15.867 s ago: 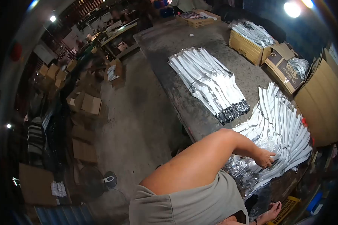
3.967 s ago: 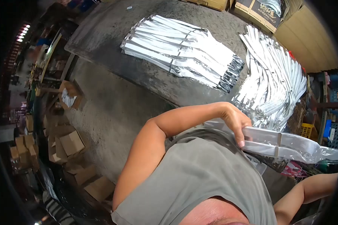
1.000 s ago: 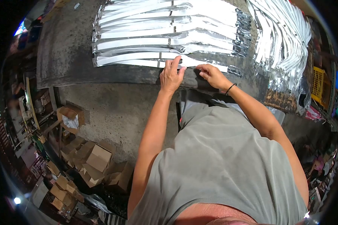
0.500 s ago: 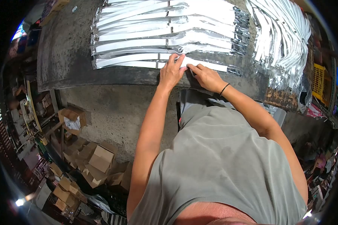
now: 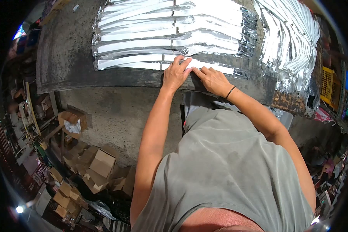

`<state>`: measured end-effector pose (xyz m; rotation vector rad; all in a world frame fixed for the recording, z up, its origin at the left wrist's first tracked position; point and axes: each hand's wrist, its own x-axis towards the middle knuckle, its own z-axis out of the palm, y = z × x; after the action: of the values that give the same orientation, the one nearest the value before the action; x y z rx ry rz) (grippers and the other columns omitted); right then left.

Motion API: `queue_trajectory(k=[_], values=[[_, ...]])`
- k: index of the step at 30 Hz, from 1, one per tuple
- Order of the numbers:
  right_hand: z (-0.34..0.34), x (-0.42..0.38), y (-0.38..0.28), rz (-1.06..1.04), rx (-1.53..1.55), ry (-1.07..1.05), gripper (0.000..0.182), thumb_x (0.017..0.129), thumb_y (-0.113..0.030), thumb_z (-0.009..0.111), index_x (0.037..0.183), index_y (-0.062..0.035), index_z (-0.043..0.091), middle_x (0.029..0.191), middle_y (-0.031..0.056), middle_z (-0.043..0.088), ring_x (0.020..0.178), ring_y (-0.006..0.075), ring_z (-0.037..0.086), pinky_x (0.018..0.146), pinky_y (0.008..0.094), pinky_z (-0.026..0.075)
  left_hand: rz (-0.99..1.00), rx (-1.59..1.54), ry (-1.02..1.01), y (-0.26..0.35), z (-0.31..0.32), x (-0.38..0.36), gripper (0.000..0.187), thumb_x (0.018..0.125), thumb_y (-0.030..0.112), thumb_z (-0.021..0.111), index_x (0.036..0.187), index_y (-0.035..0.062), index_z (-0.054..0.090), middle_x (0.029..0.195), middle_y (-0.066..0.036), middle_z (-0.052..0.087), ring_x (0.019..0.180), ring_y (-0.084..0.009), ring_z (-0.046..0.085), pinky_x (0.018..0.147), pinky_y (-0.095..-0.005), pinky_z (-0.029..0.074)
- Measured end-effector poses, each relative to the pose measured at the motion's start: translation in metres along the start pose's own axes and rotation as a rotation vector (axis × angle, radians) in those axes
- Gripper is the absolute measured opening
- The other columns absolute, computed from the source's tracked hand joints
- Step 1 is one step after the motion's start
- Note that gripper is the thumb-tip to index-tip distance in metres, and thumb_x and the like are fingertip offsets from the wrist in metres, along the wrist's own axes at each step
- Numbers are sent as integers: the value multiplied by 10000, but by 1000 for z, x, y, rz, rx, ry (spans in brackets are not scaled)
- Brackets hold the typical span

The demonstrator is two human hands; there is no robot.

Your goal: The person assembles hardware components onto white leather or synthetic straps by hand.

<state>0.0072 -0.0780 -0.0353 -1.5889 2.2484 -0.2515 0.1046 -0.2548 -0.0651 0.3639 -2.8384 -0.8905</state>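
Long white strips in clear plastic sleeves (image 5: 127, 46) lie side by side across the dark table, with narrow dark bands near their middles. At the nearest white strip (image 5: 216, 67), close to the table's front edge, my left hand (image 5: 176, 74) has its fingers bent over the strip and its thumb drawn in. Just to the right, my right hand (image 5: 215, 80) pinches at the same strip with curled fingers, index finger almost touching the left thumb. What exactly sits between the fingertips is too small to make out.
A large pile of white sleeved strips (image 5: 290, 38) lies at the table's right end. The worn dark table (image 5: 62, 65) ends just before my body. Cardboard boxes (image 5: 102, 162) stand on the floor at lower left, and a yellow crate (image 5: 327, 85) is at far right.
Both hands stay at almost the same place on the nearest strip, with only slight finger movement. The view has shifted a little.
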Motion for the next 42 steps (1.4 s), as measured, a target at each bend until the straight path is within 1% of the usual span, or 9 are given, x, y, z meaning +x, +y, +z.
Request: queue_trajectory(k=[5,12,18,23,26,30,33,37,42], values=[[3,1,1,-8,-26,-3,585,792,-59,566,1356,-119,424,1043,80,570,851,281,621,646,377,545,-27,-14,-13,3,-2,1,424,782,190,728,1179,192,580,1143,-69,546,928,-314,634,729,-418,552],[3,0,2,-21,-34,13,588,806,-77,569,1370,-124,409,1035,86,562,853,279,618,646,379,545,-52,-44,-50,1,-4,-1,537,761,207,752,1255,211,540,1176,-78,527,945,-323,631,749,-437,545],[2,-2,8,66,171,75,580,838,-105,604,1374,-102,382,1010,127,550,888,325,609,686,425,532,-63,-50,-77,4,-9,0,552,775,230,744,1283,248,530,1153,-81,511,922,-340,627,745,-448,540],[-6,-14,19,129,263,172,513,848,-100,611,1327,-76,430,989,142,544,875,347,600,701,439,518,-74,-7,-105,3,-6,1,455,801,261,719,1232,287,573,1134,-84,487,888,-344,626,726,-454,538],[-15,-27,22,160,298,208,454,854,-94,605,1289,-81,474,974,141,547,858,350,596,696,437,509,-46,-8,-64,2,-3,1,414,810,274,710,1207,284,590,1136,-87,481,881,-343,626,719,-457,536],[-19,-51,29,230,315,212,395,851,-83,604,1238,-96,522,953,134,550,831,350,594,683,433,493,-86,21,-43,5,-1,1,428,805,299,714,1213,273,590,1159,-91,475,884,-345,624,718,-460,535],[-18,-71,37,250,353,313,356,848,-76,611,1198,-95,550,922,125,552,802,339,593,674,425,483,-101,46,-2,4,7,-3,465,804,339,713,1243,255,581,1207,-91,468,903,-348,621,729,-460,532],[-23,-101,47,350,397,379,304,849,-61,620,1150,-81,584,892,117,556,762,317,594,663,398,481,-32,77,96,2,13,-5,549,792,355,730,1293,232,538,1237,-83,468,899,-327,622,716,-450,532],[-18,-130,56,435,428,426,272,856,-58,624,1127,-72,600,880,111,562,733,290,603,649,372,483,3,82,92,-4,16,-4,487,783,362,742,1224,216,596,1194,-69,513,869,-300,631,680,-424,539]])
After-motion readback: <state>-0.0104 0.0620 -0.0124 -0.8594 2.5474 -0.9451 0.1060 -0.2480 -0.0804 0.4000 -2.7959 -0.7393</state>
